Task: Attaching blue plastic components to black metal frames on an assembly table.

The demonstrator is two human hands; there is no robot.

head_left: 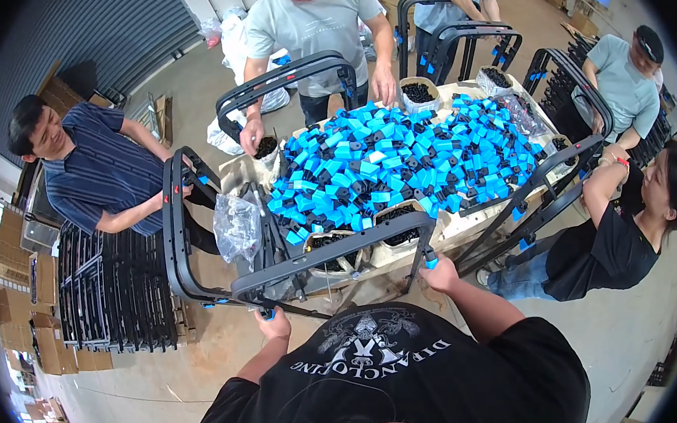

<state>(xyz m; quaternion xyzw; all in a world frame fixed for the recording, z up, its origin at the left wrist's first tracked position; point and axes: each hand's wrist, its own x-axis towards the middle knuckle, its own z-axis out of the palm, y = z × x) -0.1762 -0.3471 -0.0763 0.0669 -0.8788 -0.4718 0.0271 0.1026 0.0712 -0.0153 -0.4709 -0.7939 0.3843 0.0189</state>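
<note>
A black bent-tube frame (333,256) spans the near side of the table in front of me. My left hand (275,326) is closed at the frame's left end, around a small blue-and-black plastic piece (268,313). At the opposite end, my right hand (442,276) closes on another blue plastic piece (431,260) against the frame's leg. Palms and some fingertips are hidden. Beyond the frame lies a big heap of blue-and-black plastic pieces (390,156). Tubs of small black parts (334,251) stand at the heap's near edge, partly behind the frame.
Several co-workers stand around the wooden table (448,230), some handling similar black frames (174,222). A clear plastic bag (237,227) lies at the table's left corner. Stacked black frames (113,293) and cardboard boxes (54,344) stand on the floor at left.
</note>
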